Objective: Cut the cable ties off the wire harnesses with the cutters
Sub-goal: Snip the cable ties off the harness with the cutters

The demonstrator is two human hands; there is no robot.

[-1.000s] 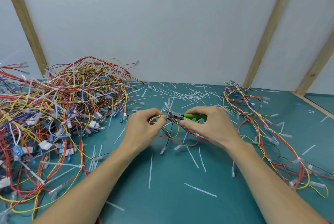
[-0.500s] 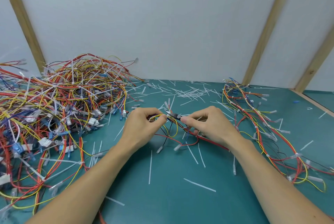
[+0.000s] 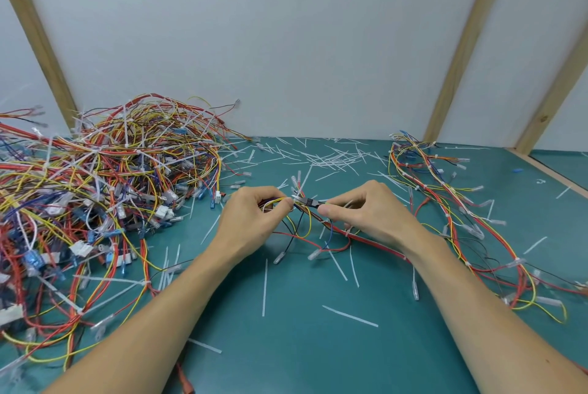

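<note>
Two hands meet over a green table [image 3: 286, 346]: the left hand [image 3: 251, 221] pinches a wire harness [image 3: 305, 228], the right hand [image 3: 366, 212] grips the cutters [image 3: 308, 201] – handles hidden – nose at what looks like a white cable tie [image 3: 297, 193]. Blades sit close among the wires, so a slightly deep bite could nick insulation.

The cutters [image 3: 310, 202] show only their dark head — the handles are buried inside the right hand [image 3: 366, 215]. Left of the cutters, the big harness pile [image 3: 105, 190] runs off the frame's edge — its individual ties are too tangled to count.
</note>
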